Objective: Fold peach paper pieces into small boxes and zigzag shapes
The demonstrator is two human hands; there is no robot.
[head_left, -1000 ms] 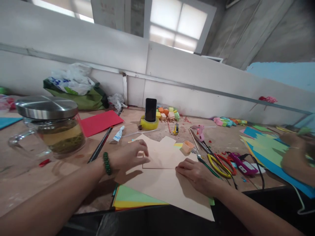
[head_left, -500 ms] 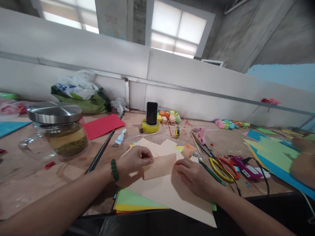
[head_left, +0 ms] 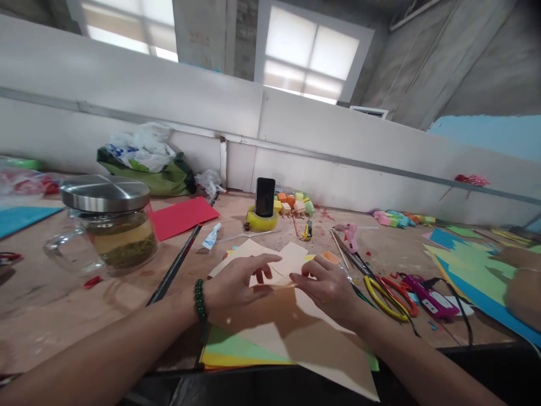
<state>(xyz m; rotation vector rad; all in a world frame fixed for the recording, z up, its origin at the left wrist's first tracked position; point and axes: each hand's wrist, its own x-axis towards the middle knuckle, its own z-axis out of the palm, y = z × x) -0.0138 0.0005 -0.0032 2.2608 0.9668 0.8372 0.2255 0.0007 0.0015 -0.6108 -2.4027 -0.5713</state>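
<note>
A large peach paper sheet point(head_left: 338, 361) lies askew on a stack of coloured paper point(head_left: 236, 347) at the table's front edge. My left hand point(head_left: 240, 282), with a green bead bracelet point(head_left: 200, 299) at the wrist, hovers over the sheet with its fingers apart. My right hand point(head_left: 327, 285) pinches the edge of a small peach paper piece point(head_left: 287, 283), now seen nearly edge-on between the hands. Smaller peach cut pieces point(head_left: 292, 254) lie just beyond. A small folded peach paper box point(head_left: 331, 257) is partly hidden behind my right hand.
Scissors with yellow handles point(head_left: 384, 299), a purple glue gun point(head_left: 431, 299) and a pink glue gun point(head_left: 350, 237) lie to the right. A glass tea mug point(head_left: 122, 242) stands left. A phone point(head_left: 265, 197) rests in a yellow tape roll point(head_left: 262, 221). Another person's hand point(head_left: 524, 287) is far right.
My left hand has let go of the small peach paper piece and spread its fingers. The piece has tipped from facing me to nearly edge-on. The view has shifted slightly left.
</note>
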